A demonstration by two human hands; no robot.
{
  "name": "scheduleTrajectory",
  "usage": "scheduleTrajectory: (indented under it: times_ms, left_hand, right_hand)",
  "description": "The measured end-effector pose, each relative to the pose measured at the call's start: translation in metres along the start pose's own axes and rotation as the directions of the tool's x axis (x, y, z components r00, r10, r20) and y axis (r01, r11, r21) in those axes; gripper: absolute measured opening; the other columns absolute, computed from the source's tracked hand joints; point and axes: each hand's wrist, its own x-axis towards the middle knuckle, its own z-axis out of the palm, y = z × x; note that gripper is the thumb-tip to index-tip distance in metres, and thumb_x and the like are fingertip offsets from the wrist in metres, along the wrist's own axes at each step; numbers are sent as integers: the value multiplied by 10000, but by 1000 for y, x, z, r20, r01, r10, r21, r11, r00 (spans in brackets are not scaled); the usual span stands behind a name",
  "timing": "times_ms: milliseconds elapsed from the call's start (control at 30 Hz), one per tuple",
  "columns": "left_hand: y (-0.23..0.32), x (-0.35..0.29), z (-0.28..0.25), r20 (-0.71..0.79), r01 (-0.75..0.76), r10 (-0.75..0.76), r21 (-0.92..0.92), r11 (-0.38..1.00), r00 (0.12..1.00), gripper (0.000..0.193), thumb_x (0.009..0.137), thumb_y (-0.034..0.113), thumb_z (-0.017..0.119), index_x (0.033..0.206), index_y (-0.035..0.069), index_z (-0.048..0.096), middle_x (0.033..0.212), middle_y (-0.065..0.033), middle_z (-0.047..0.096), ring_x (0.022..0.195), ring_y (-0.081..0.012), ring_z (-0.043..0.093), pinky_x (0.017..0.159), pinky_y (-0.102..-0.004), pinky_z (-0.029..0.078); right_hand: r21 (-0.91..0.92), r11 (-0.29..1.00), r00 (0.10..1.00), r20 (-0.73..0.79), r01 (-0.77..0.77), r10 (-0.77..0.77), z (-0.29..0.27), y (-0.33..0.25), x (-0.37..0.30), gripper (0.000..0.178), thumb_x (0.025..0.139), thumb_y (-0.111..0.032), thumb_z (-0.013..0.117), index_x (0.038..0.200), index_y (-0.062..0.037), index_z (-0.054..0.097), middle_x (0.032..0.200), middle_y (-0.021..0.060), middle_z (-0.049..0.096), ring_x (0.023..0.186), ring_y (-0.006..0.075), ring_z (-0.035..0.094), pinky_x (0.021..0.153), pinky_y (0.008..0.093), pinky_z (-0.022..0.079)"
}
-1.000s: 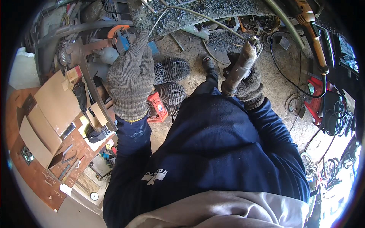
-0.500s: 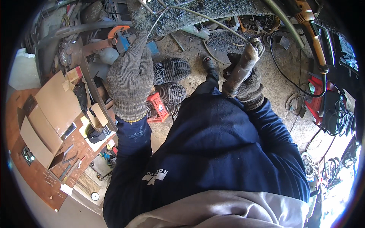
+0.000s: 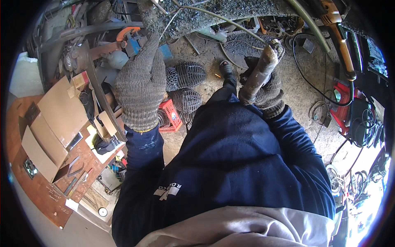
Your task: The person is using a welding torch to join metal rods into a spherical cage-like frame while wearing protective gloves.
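Observation:
Both my hands wear thick grey-brown knitted gloves. My left hand [image 3: 142, 84] reaches up, its fingers pressed together at the lower end of a thin metal rod [image 3: 170, 24]. That rod slopes up to a frame of thin bars [image 3: 176, 4] over the dark, littered bench top. My right hand [image 3: 271, 98] is closed round a thick, worn, wrapped handle that looks like a welding electrode holder [image 3: 261, 73]. From its tip a long thin electrode [image 3: 230, 20] runs up and left to the frame. A small orange spark [image 3: 218, 75] shows above the floor.
Several wire cages [image 3: 187, 76] and a red crate [image 3: 170, 116] stand on the floor left of my legs. An angle grinder [image 3: 335, 29] with a cord lies at upper right, near a red machine [image 3: 341, 107]. Cardboard boxes [image 3: 61, 107] sit on the left table [image 3: 24, 123].
An orange spark now shows near my foot. The electrode holder in my right hand has shifted very slightly; my left hand stays almost still.

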Motion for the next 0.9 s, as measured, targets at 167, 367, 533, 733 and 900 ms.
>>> scheduleTrajectory:
  times_ms: [167,367,533,733,900]
  left_hand:
    - [-13,-11,17,-90,-63,60,-28,998,994,186,854,95,713,1033,47,727,889,-100,715,753,-259,667,695,-358,531]
    - [-10,-6,0,57,3,2,-90,996,998,223,869,146,694,1063,35,691,915,-135,698,810,-283,685,665,-360,561]
    - [0,4,1,-17,1,0,17,1000,1000,370,864,178,707,1230,142,674,939,-105,721,777,-294,706,695,-380,572]
    - [-4,1,5,-79,-50,44,-72,996,996,367,882,169,685,1249,177,670,1043,-119,726,816,-283,721,719,-370,576]
    - [1,3,1,-34,10,-13,-83,997,999,333,883,145,678,1216,139,685,1032,-131,728,839,-289,721,732,-376,575]
  right_hand:
    - [47,998,1000,-6,-29,29,0,28,-2,830,726,-390,810,1376,-28,443,1058,95,610,869,183,614,760,335,497]
    - [-7,998,998,-33,-59,59,-5,62,-8,879,770,-469,768,1439,-70,362,1123,129,607,805,177,604,669,317,485]
    - [-113,990,995,49,-83,89,-21,86,-15,920,807,-535,734,1492,-105,294,1177,157,605,751,171,595,593,302,475]
    - [-36,985,944,-294,-171,153,14,25,3,545,908,-361,645,1305,-15,502,1089,108,560,1015,209,541,895,330,435]
    - [-258,964,987,-158,-70,30,3,10,-4,635,919,-543,619,1236,5,566,882,43,583,736,129,569,675,296,491]
